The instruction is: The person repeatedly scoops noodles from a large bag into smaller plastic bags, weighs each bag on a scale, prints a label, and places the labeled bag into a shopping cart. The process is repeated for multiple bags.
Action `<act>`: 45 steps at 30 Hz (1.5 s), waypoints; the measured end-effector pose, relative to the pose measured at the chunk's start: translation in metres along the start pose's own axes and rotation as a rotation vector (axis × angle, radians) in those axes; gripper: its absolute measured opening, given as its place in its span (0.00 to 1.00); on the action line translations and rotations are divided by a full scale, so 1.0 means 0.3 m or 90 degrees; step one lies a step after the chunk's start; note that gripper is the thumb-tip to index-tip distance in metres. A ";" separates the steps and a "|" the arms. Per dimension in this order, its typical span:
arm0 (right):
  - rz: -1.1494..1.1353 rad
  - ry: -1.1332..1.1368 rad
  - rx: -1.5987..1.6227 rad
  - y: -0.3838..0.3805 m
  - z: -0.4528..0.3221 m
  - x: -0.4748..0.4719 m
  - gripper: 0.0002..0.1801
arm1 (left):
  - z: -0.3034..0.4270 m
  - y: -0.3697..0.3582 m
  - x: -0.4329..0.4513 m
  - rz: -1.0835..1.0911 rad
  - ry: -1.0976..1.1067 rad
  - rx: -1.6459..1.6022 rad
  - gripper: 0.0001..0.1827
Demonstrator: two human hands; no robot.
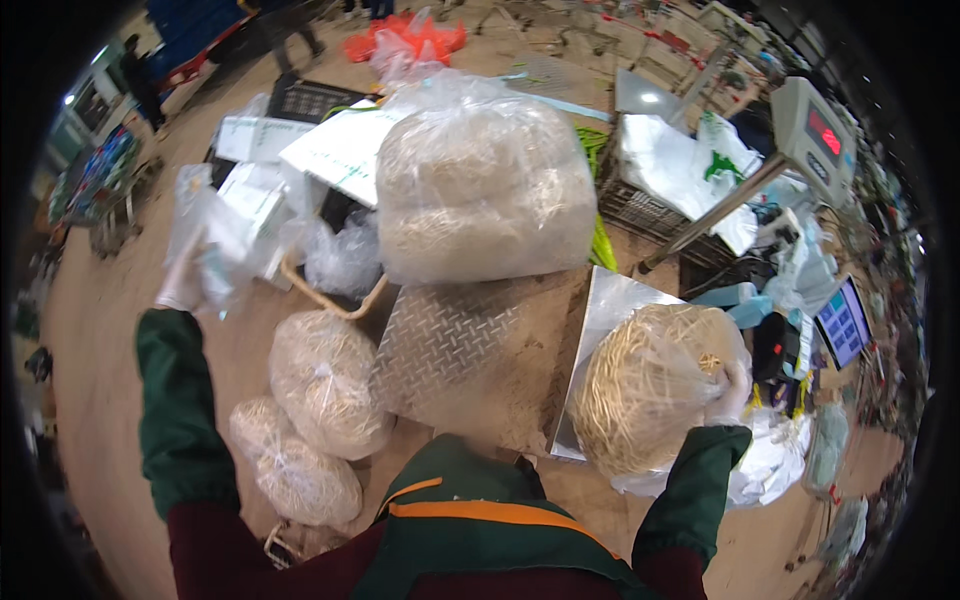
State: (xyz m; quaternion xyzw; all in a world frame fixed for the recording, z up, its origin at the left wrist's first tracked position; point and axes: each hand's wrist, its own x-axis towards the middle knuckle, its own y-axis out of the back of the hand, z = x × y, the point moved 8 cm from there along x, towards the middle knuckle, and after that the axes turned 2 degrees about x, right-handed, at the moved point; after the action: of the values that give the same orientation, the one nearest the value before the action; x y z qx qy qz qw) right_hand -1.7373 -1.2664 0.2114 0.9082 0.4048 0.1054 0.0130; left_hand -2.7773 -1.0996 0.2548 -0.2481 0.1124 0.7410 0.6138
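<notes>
My gloved left hand (180, 283) is at the left, blurred, against a clear plastic bag (217, 259); its fingers are hard to make out. At the right, my gloved right hand (729, 394) grips the gathered side of a clear bag of pale, noodle-like strands (645, 382). That bag rests over a flat metal plate (589, 337). A larger clear bag with similar pale contents (487, 187) stands beyond the diamond-patterned metal plate (450, 330). Tied bags of strands (330, 382) lie on the floor between my arms, nearer the left one.
A scale display on a post (814, 139) and a lit screen (841, 322) stand at the right. Black crates (652, 202) hold white bags. White foam boxes (337, 154) and a tan-rimmed basket (337, 304) are at the left. People stand far off at the top left.
</notes>
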 end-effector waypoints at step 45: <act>-0.473 -0.331 0.194 -0.047 -0.100 -0.775 0.10 | -0.626 -1.469 -0.739 -0.012 -0.191 -0.112 0.23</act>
State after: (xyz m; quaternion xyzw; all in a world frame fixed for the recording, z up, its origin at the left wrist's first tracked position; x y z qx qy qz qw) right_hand -1.9048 -1.4305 0.1971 0.6897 0.6965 -0.1974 0.0172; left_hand -2.2812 -1.2798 0.2678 -0.1885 -0.0485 0.7707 0.6068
